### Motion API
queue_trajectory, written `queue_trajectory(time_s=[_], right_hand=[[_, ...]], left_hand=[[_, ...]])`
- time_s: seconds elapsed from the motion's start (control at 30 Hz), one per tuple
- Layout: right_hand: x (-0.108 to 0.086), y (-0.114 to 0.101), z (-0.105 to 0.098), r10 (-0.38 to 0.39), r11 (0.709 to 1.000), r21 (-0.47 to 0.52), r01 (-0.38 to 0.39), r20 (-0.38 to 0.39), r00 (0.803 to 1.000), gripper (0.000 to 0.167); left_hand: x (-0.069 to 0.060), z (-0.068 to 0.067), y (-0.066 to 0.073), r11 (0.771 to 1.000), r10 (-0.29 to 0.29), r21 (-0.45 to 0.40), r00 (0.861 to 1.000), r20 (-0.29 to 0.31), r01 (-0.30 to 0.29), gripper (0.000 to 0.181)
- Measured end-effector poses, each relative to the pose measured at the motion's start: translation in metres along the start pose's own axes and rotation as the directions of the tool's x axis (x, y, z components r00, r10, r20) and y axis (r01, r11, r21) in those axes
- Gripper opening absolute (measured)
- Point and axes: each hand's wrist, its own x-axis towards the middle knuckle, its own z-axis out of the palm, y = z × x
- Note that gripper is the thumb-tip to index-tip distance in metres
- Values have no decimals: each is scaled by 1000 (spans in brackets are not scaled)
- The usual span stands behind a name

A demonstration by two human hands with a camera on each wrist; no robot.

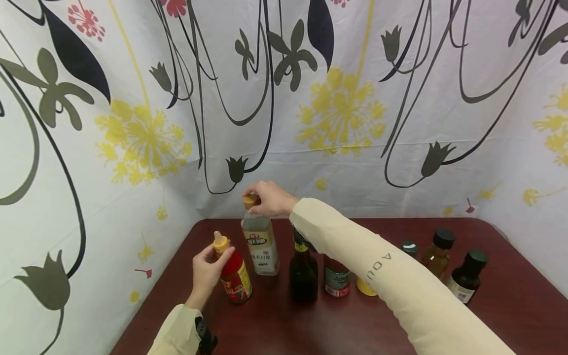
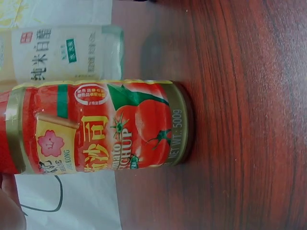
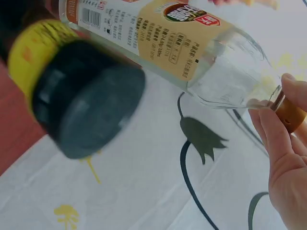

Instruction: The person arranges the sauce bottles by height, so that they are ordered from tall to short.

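Note:
My left hand (image 1: pixel 206 272) grips a tomato ketchup bottle (image 1: pixel 236 281) near its yellow nozzle cap. In the left wrist view the red ketchup label (image 2: pixel 129 127) faces the camera, and only a bit of the thumb shows at the edge. Just behind stands a clear glass bottle of white rice vinegar (image 1: pixel 262 249). My right hand (image 1: pixel 271 198) holds this bottle from above, fingers and thumb around its orange-brown cap (image 3: pixel 289 116). Both bottles seem to stand on the table. The right wrist view shows the vinegar bottle's back label (image 3: pixel 165 36).
To the right stand a dark bottle (image 1: pixel 303 278), a jar with a green label (image 1: pixel 337 278) and a yellow-based container (image 1: pixel 366 287), partly behind my right sleeve. Farther right are an amber bottle (image 1: pixel 437 259) and a dark bottle (image 1: pixel 466 277). Patterned cloth (image 1: pixel 275 143) encloses the table (image 1: pixel 284 330).

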Motion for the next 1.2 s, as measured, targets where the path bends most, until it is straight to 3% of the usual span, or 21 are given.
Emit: queue_trajectory(time_s=[0.03,0.07,0.13,0.23,0.3,0.47,0.5,0.53,0.7,0.73,0.77,0.9,1.03,1.17,1.2], right_hand=[[3,0,-1,1,1000,-1,-1,3,1000,39],[6,1,-2,1,1000,-7,-1,6,1000,39],[11,1,-3,9,1000,-2,-9,11,1000,40],[20,2,-5,18,1000,2,-18,-1,1000,39],[25,3,-5,22,1000,4,-22,-14,1000,39],[36,3,-3,38,999,-5,-39,-23,999,40],[38,2,-2,46,999,1,-46,-22,999,40],[39,2,-2,55,998,9,-55,-26,998,40],[48,3,8,93,996,8,-93,-55,994,39],[49,4,10,94,996,-7,-94,-59,994,39],[51,5,12,93,995,-19,-94,-62,994,38],[56,7,22,63,997,-31,-66,-75,995,36],[58,8,30,53,999,11,-52,-80,995,34],[59,9,35,49,999,27,-47,-90,995,34],[59,9,37,48,999,29,-46,-92,995,35]], left_hand=[[-4,1,19,1000,-9,-11,1000,-2,9,32],[-4,1,21,1000,-5,-16,1000,-8,5,32],[-8,2,40,1000,-15,-14,1000,-9,15,31],[-1,2,-1,999,53,-14,999,0,-53,29],[0,4,-8,999,41,13,999,-21,-41,29],[-9,6,40,998,28,-49,998,-63,-31,30],[-8,6,28,995,49,-85,997,-52,-54,31],[-8,6,26,992,68,-103,996,-49,-73,29],[-10,6,31,995,46,-81,997,-58,-51,29],[-12,6,48,999,13,-42,997,-75,-16,28],[-12,7,54,1000,-15,-21,997,-79,13,29],[-12,5,57,998,-68,2,994,-80,68,29],[-12,5,52,999,-48,0,995,-92,48,28],[-7,4,11,996,72,-46,996,-59,-75,27],[-6,4,9,994,88,-53,994,-59,-91,27]])
